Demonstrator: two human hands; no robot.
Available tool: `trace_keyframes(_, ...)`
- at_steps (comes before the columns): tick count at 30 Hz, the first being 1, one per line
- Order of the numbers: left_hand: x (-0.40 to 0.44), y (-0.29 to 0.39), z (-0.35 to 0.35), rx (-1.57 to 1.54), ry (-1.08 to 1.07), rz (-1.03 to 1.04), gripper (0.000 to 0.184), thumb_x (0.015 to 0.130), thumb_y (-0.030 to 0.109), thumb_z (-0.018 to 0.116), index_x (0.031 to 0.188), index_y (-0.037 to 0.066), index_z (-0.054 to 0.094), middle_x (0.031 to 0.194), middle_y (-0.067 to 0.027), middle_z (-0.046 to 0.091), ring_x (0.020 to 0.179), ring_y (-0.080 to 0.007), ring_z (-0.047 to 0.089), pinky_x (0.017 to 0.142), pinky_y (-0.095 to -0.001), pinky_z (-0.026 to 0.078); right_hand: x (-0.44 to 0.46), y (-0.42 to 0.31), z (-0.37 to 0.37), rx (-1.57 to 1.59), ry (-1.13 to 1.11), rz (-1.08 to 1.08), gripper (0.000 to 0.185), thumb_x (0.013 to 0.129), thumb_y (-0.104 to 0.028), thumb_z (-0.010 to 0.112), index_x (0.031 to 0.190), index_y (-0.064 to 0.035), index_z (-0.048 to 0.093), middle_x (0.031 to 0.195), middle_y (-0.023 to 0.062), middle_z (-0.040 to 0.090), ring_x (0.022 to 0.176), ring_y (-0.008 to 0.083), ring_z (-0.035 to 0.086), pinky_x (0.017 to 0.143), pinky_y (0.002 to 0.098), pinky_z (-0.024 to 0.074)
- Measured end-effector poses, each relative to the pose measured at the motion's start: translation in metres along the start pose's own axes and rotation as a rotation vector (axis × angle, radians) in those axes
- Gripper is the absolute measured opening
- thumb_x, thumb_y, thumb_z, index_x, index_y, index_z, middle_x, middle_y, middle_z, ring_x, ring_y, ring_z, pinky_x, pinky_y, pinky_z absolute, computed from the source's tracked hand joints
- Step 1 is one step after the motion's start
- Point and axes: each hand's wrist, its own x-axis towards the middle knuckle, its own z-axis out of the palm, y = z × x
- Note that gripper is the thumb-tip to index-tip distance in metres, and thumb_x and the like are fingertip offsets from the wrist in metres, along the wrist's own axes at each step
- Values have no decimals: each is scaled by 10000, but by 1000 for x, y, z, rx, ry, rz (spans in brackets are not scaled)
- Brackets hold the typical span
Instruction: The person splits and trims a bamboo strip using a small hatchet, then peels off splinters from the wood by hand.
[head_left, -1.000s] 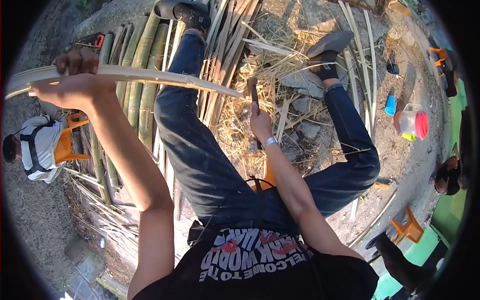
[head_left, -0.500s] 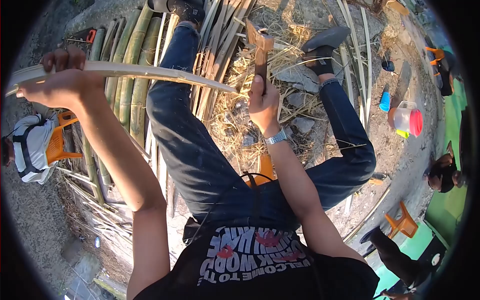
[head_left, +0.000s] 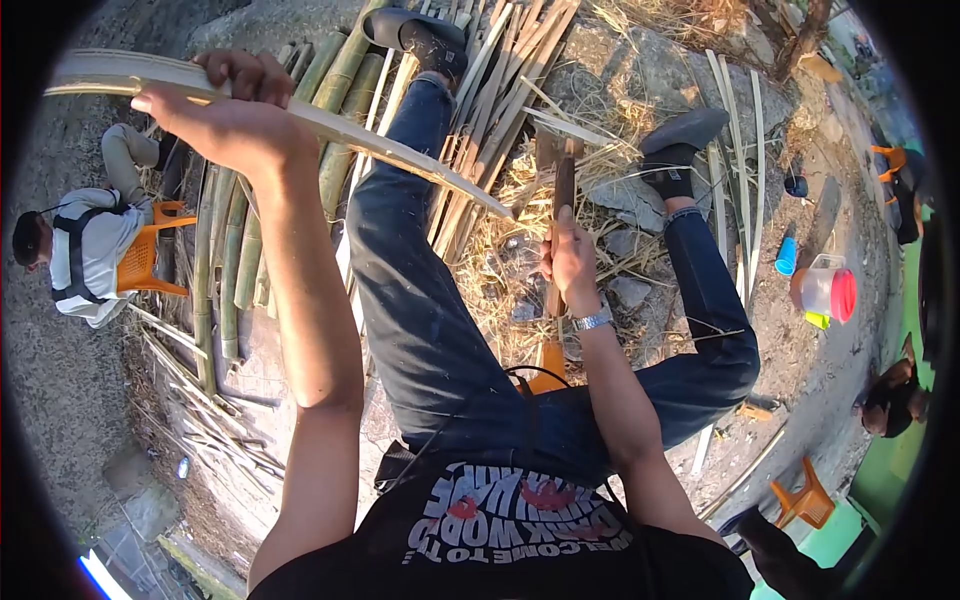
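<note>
My left hand (head_left: 235, 120) is raised at the upper left, its fingers wrapped round a long, pale split bamboo strip (head_left: 400, 160). The strip slants down to the right, its narrow end close to the tool in my other hand. Between my knees my right hand (head_left: 572, 262) grips the dark wooden handle of a hatchet (head_left: 564, 195). Its head points away from me and is partly hidden among pale bamboo slivers, so its edge is hard to see. Straw-like shavings (head_left: 500, 270) and grey stones (head_left: 628, 292) lie under the hatchet.
Green bamboo poles (head_left: 235, 245) and a pile of split strips (head_left: 500, 110) lie to the left. Farther left a person (head_left: 95, 240) sits on an orange chair (head_left: 155, 255). A blue cup (head_left: 786, 256) and a red-lidded container (head_left: 828, 290) stand at right, with other people beyond.
The hatchet has come down, its head now among the slivers. The strip tilts more steeply, its narrow end lower. The whole view has shifted, with the scene sliding rightward.
</note>
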Motion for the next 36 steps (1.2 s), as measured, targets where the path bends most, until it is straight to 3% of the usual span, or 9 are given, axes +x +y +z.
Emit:
trace_keyframes(8,-16,3,34,-155,-420,66,643,1021,693,406,861,71,447,656,-56,423,562,-163,431,512,-312,389,-101,-104,0,-134,-205,-212,555,1098,-503,402,884,-25,584,663,14,536,452,61,472,422,224,374)
trace_keyframes(16,-40,5,73,-84,-314,360,607,1026,605,508,739,71,482,495,-43,396,379,-141,385,438,-293,358,-150,-130,10,170,-170,-320,579,1090,-547,380,851,-45,543,643,-8,484,475,57,429,420,220,346)
trace_keyframes(17,-59,15,84,-99,-264,361,561,1033,567,538,687,149,398,524,44,322,388,-76,289,386,-266,233,-140,-111,8,-34,-224,-244,590,1078,-580,385,855,-54,532,647,-6,482,465,68,432,422,228,348)
trace_keyframes(20,-58,-7,91,-1266,-318,-176,542,1040,506,569,669,142,415,506,37,353,373,-66,332,372,-250,236,-119,-83,-4,-408,-255,-266,593,1064,-600,413,838,-64,528,641,-11,477,459,64,433,421,234,353)
trace_keyframes(22,-55,5,96,-1273,-319,-190,542,1042,508,565,668,145,415,505,41,345,374,-64,324,371,-252,233,-140,-124,-4,5,-221,124,561,1082,-544,421,838,-51,532,622,-4,476,458,68,416,412,240,335)
trace_keyframes(24,-60,8,88,-1257,-294,-234,541,1043,511,560,668,149,415,503,44,336,375,-62,316,369,-255,229,-153,-135,-2,16,-212,-40,565,1080,-553,414,854,-49,532,625,-6,473,453,64,415,416,236,347)
trace_keyframes(26,-54,8,84,-240,-333,296,540,1045,512,556,666,155,413,510,45,336,373,-64,301,366,-262,219,-158,-139,9,222,-142,-290,575,1078,-563,407,855,-48,533,624,-9,472,455,56,421,419,231,358)
trace_keyframes(31,-39,-1,69,-216,-374,263,595,1047,592,461,738,83,460,511,-34,393,384,-124,388,433,-289,347,-129,-124,-4,-17,-284,203,617,1071,-591,401,824,-43,538,614,-10,475,442,61,435,411,227,342)
trace_keyframes(36,-58,24,84,-215,-281,200,563,1047,562,507,669,158,403,516,29,332,372,-82,285,391,-257,249,-161,-159,18,356,-89,-391,603,1074,-577,408,839,-41,553,615,-8,484,464,73,437,426,253,334)
